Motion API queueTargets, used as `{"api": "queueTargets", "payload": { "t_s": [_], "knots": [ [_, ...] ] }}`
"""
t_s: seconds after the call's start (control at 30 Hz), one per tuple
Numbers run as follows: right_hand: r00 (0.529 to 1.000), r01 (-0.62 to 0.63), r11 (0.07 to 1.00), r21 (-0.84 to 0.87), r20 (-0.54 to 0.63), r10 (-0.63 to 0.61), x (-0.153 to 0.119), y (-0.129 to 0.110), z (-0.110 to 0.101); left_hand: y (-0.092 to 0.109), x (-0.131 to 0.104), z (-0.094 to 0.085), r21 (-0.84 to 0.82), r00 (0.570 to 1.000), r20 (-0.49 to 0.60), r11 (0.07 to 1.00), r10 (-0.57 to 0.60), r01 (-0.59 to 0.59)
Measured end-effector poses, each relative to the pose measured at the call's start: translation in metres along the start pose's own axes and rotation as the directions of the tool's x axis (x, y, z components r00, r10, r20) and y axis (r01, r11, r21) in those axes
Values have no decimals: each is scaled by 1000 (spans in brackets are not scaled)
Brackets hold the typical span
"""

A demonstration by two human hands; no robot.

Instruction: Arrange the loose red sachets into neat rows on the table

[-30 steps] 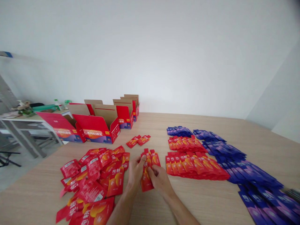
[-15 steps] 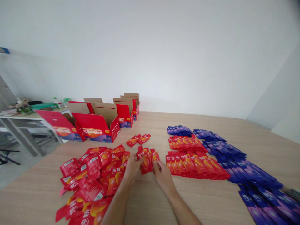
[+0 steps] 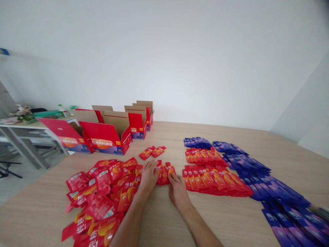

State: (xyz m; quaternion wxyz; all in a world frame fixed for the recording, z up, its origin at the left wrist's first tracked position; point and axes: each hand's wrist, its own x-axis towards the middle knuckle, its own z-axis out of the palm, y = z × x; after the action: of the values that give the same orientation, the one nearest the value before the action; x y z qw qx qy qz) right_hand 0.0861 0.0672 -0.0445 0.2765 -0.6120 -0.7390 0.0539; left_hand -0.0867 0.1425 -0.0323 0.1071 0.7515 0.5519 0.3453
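Note:
Between my hands lies a small row of overlapping red sachets [image 3: 162,171], with orange fruit printed on them. My left hand [image 3: 148,178] rests over the row's left end, fingers stretched out and covering part of it. At the right end, the fingers of my right hand [image 3: 178,192] are bent and closed on the lower edge of a sachet. A loose pile of red sachets [image 3: 102,192] lies left of my left hand, some with their backs up. Just beyond the row are a few more red sachets [image 3: 152,152]. To the right is a longer overlapping row of red sachets [image 3: 213,180].
Another red sachet row [image 3: 204,156] lies behind the long one. Purple-blue sachets [image 3: 246,164] in several fanned stacks run along the right. Open red cartons [image 3: 105,137] stand at the back left of the wooden table [image 3: 226,219]. Farther left is a desk [image 3: 25,125].
My left hand has moved forward from a sachet's edge to lie over the row. The sachets are now closer together and lower on the table; my right hand has stayed at their right end.

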Motion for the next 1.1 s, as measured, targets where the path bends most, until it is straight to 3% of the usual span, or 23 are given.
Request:
{"api": "queueTargets", "payload": {
  "t_s": [0.1,0.2,0.4,0.6,0.8,0.97,1.1],
  "knots": [
    [999,6,1000,-16,50,-5,3,5,3,3,-8,2,47,965,248,994,83,-97],
    [996,9,998,-56,87,-4,4,5,3,8,-18,8,193,930,367,978,-1,-76],
    [988,-31,984,-175,144,57,2,-5,-6,17,-28,15,374,925,374,924,-72,-79],
    [982,-50,981,-186,172,83,-2,-15,-18,25,-26,10,365,910,404,928,-88,-73],
    [985,-8,993,-120,173,29,11,-20,-33,23,-22,-1,350,937,348,930,-17,-113],
    [949,155,986,-55,287,-133,35,-21,-24,9,-26,7,402,910,413,904,-38,-145],
    [912,115,989,-91,403,-69,41,-17,-7,2,-27,16,404,910,412,903,-39,-144]
  ]
}}
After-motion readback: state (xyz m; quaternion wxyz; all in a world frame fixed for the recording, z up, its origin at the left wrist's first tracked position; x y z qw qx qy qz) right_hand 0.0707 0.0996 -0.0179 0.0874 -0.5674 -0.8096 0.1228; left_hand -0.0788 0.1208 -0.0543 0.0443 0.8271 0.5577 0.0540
